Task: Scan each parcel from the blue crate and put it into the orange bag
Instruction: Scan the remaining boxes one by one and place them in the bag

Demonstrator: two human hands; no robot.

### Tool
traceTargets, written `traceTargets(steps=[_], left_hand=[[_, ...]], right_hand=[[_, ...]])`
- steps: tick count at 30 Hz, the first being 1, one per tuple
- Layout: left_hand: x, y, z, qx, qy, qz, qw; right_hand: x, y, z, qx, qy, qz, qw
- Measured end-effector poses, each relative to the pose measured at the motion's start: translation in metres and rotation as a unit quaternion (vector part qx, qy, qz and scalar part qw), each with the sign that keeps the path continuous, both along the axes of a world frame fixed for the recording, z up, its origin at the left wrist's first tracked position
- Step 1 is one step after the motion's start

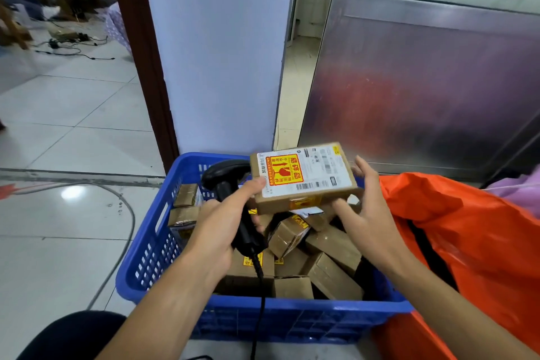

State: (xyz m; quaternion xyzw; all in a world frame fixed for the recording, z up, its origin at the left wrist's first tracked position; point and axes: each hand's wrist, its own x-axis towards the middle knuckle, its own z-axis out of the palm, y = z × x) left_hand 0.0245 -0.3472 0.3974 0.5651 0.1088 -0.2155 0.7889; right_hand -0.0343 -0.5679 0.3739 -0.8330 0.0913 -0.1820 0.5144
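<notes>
Holding flat cardboard parcel above blue crate, label side up.

Head view: fragile sticker on top. Parcel probably light, stiff shell, breakable contents; best held by short edges, without squeezing faces. Left hand curled round black scanner, thumb pinning parcel's left edge. Right hand fingers fairly straight, touching right end, thumb beneath. Parcel between both hands; orange bag just right.
</notes>
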Motion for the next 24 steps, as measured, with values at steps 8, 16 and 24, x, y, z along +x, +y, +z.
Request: traceTargets(steps=[8, 16, 24], left_hand=[[-0.007, -0.018, -0.009, 0.003, -0.004, 0.002, 1.0], [-0.016, -0.034, -0.017, 0.041, -0.029, -0.056, 0.997], [-0.012, -0.032, -0.014, 0.023, 0.004, -0.008, 1.0]], right_hand=[[0.012, 0.015, 0.003, 0.26, 0.154, 0.051, 0.952], [0.016, 0.018, -0.003, 0.358, 0.13, 0.013, 0.924], [0.019, -0.011, -0.005, 0.283, 0.113, -0.037, 0.952]])
